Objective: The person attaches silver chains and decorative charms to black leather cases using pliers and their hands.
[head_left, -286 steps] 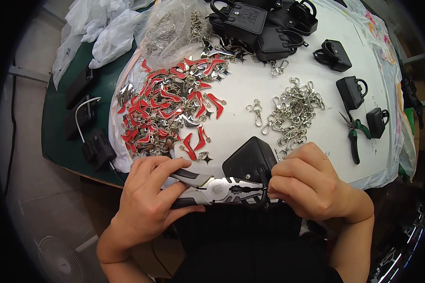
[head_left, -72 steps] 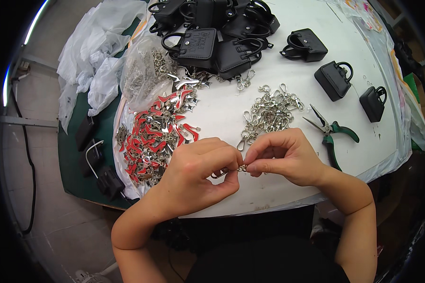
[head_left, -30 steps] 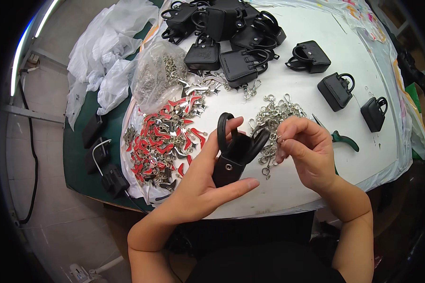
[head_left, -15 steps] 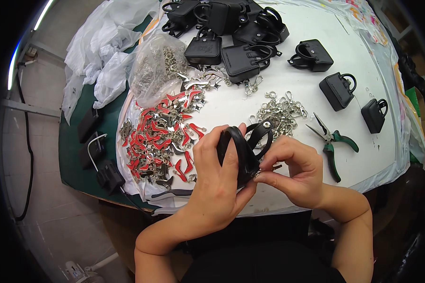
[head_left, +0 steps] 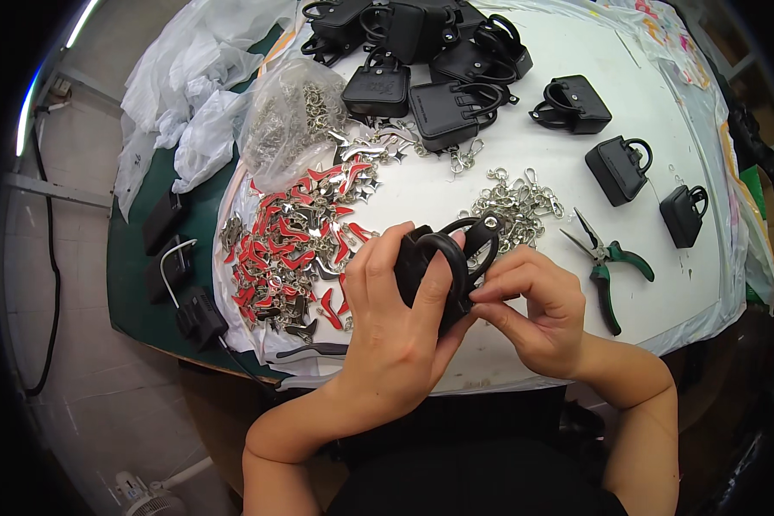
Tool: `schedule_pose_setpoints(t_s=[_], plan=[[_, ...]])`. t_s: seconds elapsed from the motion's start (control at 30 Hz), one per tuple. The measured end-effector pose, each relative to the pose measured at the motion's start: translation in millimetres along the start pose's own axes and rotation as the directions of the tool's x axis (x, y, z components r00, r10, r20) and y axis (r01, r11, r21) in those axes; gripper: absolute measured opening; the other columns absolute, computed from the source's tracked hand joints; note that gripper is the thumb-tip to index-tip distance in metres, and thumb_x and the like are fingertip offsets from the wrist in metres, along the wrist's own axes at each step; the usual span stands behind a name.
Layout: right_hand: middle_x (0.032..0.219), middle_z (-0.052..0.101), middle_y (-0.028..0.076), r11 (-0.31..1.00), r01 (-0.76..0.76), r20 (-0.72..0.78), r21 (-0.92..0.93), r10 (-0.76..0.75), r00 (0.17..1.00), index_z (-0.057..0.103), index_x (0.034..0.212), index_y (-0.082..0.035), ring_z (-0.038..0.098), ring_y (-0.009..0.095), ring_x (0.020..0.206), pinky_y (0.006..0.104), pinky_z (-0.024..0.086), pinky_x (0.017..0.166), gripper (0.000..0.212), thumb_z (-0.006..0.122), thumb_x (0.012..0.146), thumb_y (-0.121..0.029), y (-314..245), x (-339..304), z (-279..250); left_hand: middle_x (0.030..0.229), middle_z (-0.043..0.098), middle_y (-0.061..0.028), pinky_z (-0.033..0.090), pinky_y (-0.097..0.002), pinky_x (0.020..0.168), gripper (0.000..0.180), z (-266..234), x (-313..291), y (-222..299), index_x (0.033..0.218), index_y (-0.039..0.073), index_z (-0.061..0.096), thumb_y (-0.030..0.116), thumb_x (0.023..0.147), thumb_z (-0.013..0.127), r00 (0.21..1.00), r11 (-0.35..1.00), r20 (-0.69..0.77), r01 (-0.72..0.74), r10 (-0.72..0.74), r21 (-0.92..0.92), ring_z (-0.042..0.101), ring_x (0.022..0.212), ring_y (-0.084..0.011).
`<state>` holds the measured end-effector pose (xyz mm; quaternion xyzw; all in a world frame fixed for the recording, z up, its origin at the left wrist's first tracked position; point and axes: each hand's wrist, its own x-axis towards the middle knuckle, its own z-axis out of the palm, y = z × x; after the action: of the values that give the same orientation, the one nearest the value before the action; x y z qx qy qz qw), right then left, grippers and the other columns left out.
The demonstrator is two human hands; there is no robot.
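Observation:
My left hand (head_left: pixel 394 322) is wrapped round a mini black handbag (head_left: pixel 410 262) and holds it up over the table's near edge. The bag is tilted, with its looped handles and a snap strap standing up toward me. At the bag's right side, thumb and index finger of my right hand (head_left: pixel 537 314) are pinched together against it. Whatever lies between those fingertips is too small and hidden to name. Just beyond the bag is a heap of silver clasps and chains (head_left: pixel 518 202). Green-handled pliers (head_left: pixel 606 262) lie right of my right hand.
Red and silver high-heel charms (head_left: pixel 275 249) are piled at left, beside a clear bag of chains (head_left: pixel 288 129). Several black mini handbags (head_left: pixel 447 112) stand at the back, others along the right. White plastic sheeting (head_left: pixel 185 86) and dark chargers (head_left: pixel 199 316) occupy the green surface at left.
The handbag has turned a little in my left hand, so its handle loop shows wider. My right fingertips have risen slightly along its side; the small metal glint there is now hidden.

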<state>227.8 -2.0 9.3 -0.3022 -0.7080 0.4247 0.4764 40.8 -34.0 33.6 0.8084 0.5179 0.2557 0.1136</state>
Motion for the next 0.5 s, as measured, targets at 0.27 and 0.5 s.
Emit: schedule_pose_setpoints(t_s=[0.27, 0.5], plan=[[0.094, 0.058, 0.007, 0.91, -0.342, 0.022, 0.234, 0.347, 0.938, 0.059, 0.093, -0.002, 0.058, 0.016, 0.08, 0.0293, 0.049, 0.074, 0.008, 0.066, 0.088, -0.002, 4, 5, 0, 0.131, 0.042, -0.0262, 0.043, -0.0472, 0.087, 0.053, 0, -19, -7, 0.118, 0.005, 0.06, 0.013, 0.072, 0.082, 0.995, 0.998, -0.096, 0.026, -0.031, -0.059, 0.046, 0.114, -0.0408], [0.084, 0.059, 0.01, 0.967, 0.107, 0.214, -0.23, -0.057, 0.975, 0.059, 0.091, -0.001, 0.055, 0.027, 0.072, 0.0344, 0.045, 0.064, 0.02, 0.071, 0.077, 0.004, -8, 10, -6, 0.112, 0.057, -0.0121, 0.046, -0.0419, 0.082, 0.042, -33, -66, -29, 0.103, 0.007, 0.062, 0.014, 0.068, 0.084, 0.997, 0.982, 0.055, 0.07, -0.061, -0.177, 0.056, 0.1, -0.0317]])
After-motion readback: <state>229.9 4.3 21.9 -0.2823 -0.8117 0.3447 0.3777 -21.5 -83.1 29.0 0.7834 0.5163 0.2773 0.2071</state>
